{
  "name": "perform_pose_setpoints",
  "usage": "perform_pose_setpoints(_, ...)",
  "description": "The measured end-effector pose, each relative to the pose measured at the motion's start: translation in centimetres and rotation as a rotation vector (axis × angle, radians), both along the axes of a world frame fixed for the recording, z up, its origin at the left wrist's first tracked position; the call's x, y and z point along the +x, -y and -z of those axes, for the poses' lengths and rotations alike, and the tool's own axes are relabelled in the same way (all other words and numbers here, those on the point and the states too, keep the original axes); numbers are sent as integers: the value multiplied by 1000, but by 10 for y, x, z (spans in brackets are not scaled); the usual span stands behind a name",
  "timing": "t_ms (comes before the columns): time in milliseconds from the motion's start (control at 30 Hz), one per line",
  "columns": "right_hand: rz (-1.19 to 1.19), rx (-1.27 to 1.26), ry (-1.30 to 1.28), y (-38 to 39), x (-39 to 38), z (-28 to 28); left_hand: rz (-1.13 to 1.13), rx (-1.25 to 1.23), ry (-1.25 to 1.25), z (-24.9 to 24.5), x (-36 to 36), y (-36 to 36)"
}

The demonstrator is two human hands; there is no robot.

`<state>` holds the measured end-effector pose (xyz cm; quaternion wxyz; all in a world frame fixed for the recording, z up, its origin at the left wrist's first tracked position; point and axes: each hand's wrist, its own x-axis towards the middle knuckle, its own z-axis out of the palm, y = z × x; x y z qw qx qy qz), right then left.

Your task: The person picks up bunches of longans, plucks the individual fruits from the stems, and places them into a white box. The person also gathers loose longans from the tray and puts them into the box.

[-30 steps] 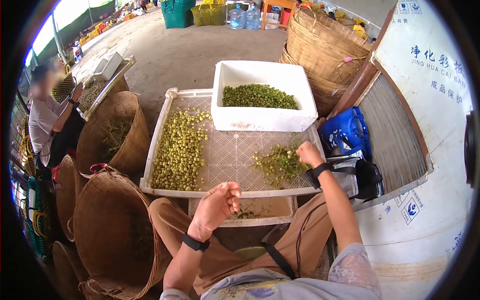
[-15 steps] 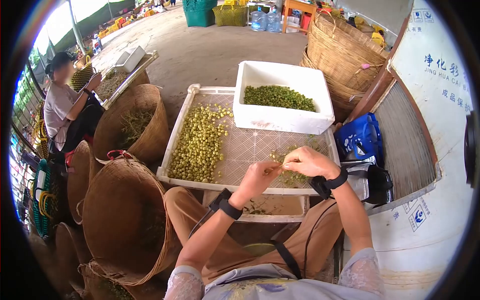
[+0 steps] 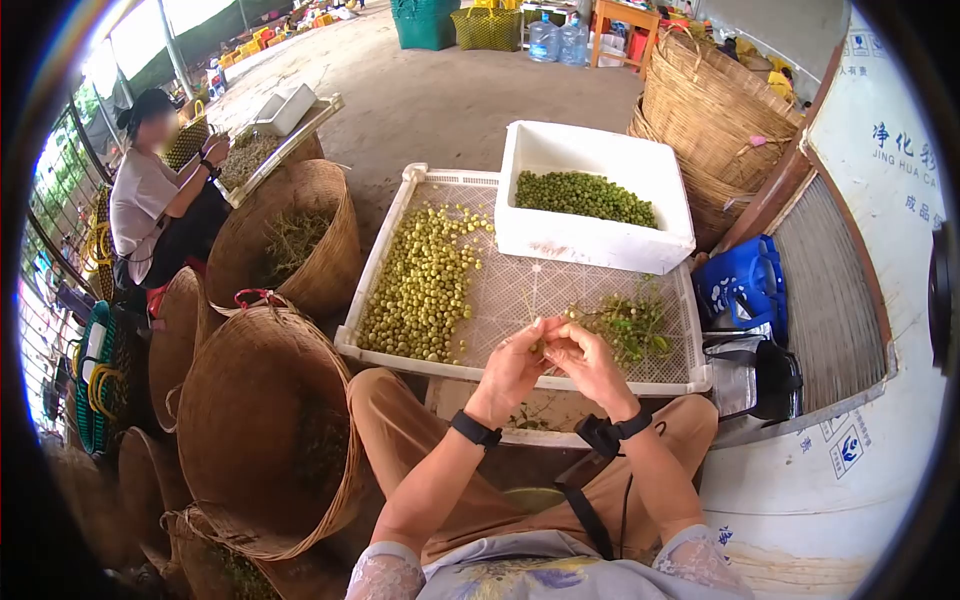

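Grip: a sprig (image 3: 541, 347) is pinched between the fingertips of the left hand (image 3: 512, 368) and the right hand (image 3: 592, 366), which are brought tip to tip.
Sprig: it is held just above the near edge of the white mesh tray (image 3: 520, 292).
1 o'clock: a pile of leafy sprigs (image 3: 632, 326) is seen on the tray, near the right hand.
10 o'clock: loose yellow-green fruit (image 3: 425, 283) is spread over the tray's left part.
12 o'clock: a white foam box (image 3: 590, 240) of green fruit is set on the tray's far end.
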<state>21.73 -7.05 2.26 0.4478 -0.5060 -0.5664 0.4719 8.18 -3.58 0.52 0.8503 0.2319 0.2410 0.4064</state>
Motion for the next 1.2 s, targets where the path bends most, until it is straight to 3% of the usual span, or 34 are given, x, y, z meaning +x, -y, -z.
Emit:
perform_pose_setpoints(100, -17, -143, -82, -1, 0, -4, 55, 57, 29, -2, -3, -1)
perform_pose_setpoints(233, -52, -129, -119, 2, -7, -1, 51, 22, 74, -3, 1, 1)
perform_pose_setpoints(433, 95, -213, -210, 4, -9, 13, 50, 4, 84, 15, -1, 1)
perform_pose_setpoints(500, 156, -116, 64, 3, -1, 24, 40, 33, 84, 16, -4, 3)
perform_pose_setpoints(567, 152, -152, 53, 4, 3, 26, -54, 27, 61, 11, -6, 3)
perform_pose_setpoints(633, 104, -297, -307, 8, -2, 19, -61, -8, 66, 9, -4, 3)
perform_pose_setpoints(733, 113, -240, -430, 8, -18, 18, 4, -45, 90, 14, -2, 5)
perform_pose_setpoints(967, 159, -181, -266, 4, -25, 22, 22, -58, 42, 21, -1, 5)
perform_pose_setpoints(1067, 129, -172, -300, 11, -18, 21, -158, -87, 1, 12, -2, 5)
perform_pose_setpoints(1200, 130, -230, -428, 10, -5, 27, -150, -20, -4, 6, -24, -1)
